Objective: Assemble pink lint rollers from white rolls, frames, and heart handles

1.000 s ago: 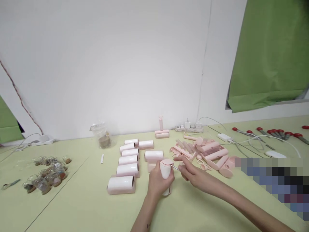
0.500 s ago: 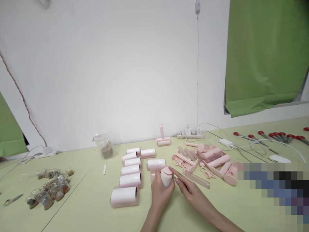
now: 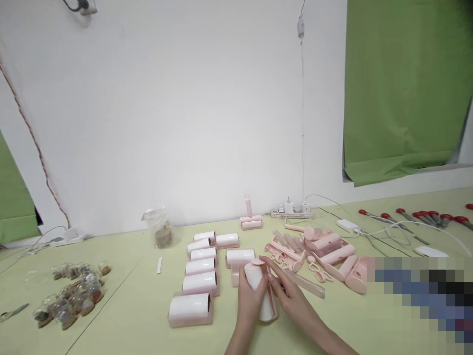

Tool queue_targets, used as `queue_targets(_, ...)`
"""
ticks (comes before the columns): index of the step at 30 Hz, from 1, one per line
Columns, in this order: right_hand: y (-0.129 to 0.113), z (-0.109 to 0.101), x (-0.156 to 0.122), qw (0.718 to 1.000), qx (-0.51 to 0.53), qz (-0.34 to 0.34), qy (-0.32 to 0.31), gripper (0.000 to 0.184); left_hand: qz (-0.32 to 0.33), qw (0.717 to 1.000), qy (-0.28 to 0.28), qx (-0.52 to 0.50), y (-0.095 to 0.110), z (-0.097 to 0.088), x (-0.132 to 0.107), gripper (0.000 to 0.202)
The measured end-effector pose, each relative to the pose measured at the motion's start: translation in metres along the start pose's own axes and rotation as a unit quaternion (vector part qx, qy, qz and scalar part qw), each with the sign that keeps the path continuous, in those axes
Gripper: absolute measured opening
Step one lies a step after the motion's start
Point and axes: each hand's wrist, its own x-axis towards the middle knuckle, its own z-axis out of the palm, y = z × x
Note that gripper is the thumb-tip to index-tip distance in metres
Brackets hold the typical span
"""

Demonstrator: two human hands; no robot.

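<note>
holding white roll (image 3: 253, 277), left hand (image 3: 250, 299) around

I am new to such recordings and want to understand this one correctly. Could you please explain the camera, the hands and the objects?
There is no robot: these are a person's bare hands, seen from one head-worn camera looking forward and down. The left hand holds a white roll in a pink housing. The right hand is at its pink end; whether it grips anything is hidden.

On the yellow-green table lie more white rolls to the left and pink plastic parts to the right. Near the wall stands a pink lint roller.
</note>
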Motion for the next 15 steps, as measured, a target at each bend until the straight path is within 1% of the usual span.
queue_targets(3,0.002,0.002,-0.004,1.0,-0.008,-0.001,0.023,0.048,-0.016,1.0,0.003,0.026,-0.002,0.002,-0.001,0.032)
queue_targets(5,0.003,0.003,-0.007,1.0,-0.013,0.002,0.028,0.049,-0.018,0.999,0.0,0.03,-0.004,0.003,-0.003,0.031)
queue_targets(11,0.004,0.003,-0.01,0.999,-0.013,0.009,0.039,0.05,0.026,1.0,0.014,-0.01,-0.007,0.009,-0.007,0.029)
queue_targets(15,0.002,0.005,-0.011,0.999,-0.019,0.011,0.048,0.05,0.037,0.998,0.031,-0.035,-0.01,0.011,-0.008,0.028)
